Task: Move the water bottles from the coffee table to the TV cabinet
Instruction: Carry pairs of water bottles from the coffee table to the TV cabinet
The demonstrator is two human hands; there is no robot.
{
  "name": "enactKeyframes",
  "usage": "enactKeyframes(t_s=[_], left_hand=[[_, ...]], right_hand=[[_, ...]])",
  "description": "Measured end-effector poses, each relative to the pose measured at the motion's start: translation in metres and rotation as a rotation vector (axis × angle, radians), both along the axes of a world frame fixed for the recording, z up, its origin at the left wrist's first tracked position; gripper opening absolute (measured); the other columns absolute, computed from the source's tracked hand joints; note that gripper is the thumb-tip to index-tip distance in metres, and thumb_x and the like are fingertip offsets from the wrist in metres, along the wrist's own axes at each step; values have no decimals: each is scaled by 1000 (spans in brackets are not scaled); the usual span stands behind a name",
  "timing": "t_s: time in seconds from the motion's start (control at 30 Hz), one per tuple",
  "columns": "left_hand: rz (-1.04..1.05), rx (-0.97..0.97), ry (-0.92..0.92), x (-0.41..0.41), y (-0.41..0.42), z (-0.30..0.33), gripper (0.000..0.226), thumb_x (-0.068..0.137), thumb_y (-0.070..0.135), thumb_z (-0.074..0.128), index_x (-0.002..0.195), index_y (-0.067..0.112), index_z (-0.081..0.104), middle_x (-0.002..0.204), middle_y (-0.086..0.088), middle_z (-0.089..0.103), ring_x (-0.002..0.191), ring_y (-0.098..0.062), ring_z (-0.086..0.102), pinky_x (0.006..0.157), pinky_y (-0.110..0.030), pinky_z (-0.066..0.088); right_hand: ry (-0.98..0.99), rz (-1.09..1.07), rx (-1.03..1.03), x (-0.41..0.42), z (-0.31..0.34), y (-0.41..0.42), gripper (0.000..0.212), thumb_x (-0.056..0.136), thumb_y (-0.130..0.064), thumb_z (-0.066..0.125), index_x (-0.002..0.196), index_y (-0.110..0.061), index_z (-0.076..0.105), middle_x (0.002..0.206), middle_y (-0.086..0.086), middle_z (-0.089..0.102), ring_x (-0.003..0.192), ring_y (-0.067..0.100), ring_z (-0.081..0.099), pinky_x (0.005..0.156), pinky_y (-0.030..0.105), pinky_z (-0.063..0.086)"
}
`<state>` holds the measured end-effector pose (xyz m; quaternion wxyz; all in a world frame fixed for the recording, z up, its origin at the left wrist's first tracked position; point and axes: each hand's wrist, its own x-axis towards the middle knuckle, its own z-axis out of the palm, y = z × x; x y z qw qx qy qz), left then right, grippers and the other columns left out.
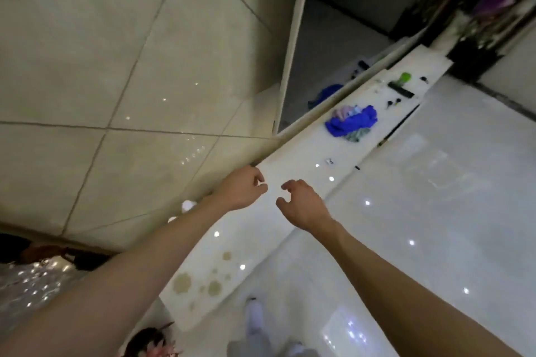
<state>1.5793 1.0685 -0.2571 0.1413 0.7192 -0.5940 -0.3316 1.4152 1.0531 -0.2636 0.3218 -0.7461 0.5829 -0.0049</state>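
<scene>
The tiled wall (pixel 116 52) fills the upper left of the tilted view, and the glossy white floor (pixel 435 211) the lower right; between them the TV cabinet (pixel 293 153), a long white slab, runs as a diagonal from the near end at bottom centre to the far end at upper right, its back edge against the wall and a large mirror-like panel (pixel 333 38); on its top, toward the far end, lie a heap of blue cloth (pixel 352 124), a dark flat bar (pixel 401 89) with a green item (pixel 405 77) just behind it, and a few small dark bits; some brownish stains (pixel 200 284) mark the near end.

Both arms reach over the cabinet's middle stretch; the left hand (pixel 240 188) hangs by the back edge, fingers curled loosely with the tips drawn in, gripping nothing that shows; the right hand (pixel 303 203) hangs just beside it, nearer the front edge, fingers half spread and bent, likewise empty.

No water bottle is visible anywhere, nor is the coffee table (both presumably lie out of view, away from this wall); so the bottles seem to lie off past the frame rather than ahead of the fingertips, and neither hand can be called the nearer; the next move probably calls for turning away from the cabinet toward the table.
</scene>
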Motion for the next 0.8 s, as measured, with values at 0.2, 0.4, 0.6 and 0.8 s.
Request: enactKeyframes(t_s=[0.2,0.4,0.6,0.8], left_hand=[[-394,-48,-58,-141,-10,22,28,87,34,58,104,14,67,108,-4,65,92,-19,61,84,-32,50],[-779,-83,-17,-316,62,33,25,88,33,57,104,15,67,106,-3,65,90,-18,60,80,-31,50],[-1075,-112,6,-466,207,32,25,89,32,57,104,16,67,104,-3,64,88,-16,60,76,-27,47],[-1407,-112,-18,-583,363,28,29,89,33,58,111,14,64,110,-6,60,93,-20,61,83,-31,49]], right_hand=[[11,-358,-64,-139,20,62,47,89,-34,52,132,-15,52,134,8,53,117,26,56,97,38,47],[15,-745,-104,-281,28,186,48,88,-37,53,131,-15,53,134,8,53,114,25,58,94,37,47],[37,-1087,-108,-400,24,363,48,86,-36,54,129,-15,53,132,7,55,113,24,58,93,37,48],[71,-1409,-117,-484,25,551,48,85,-37,55,129,-15,54,130,6,57,112,22,59,93,37,48]])
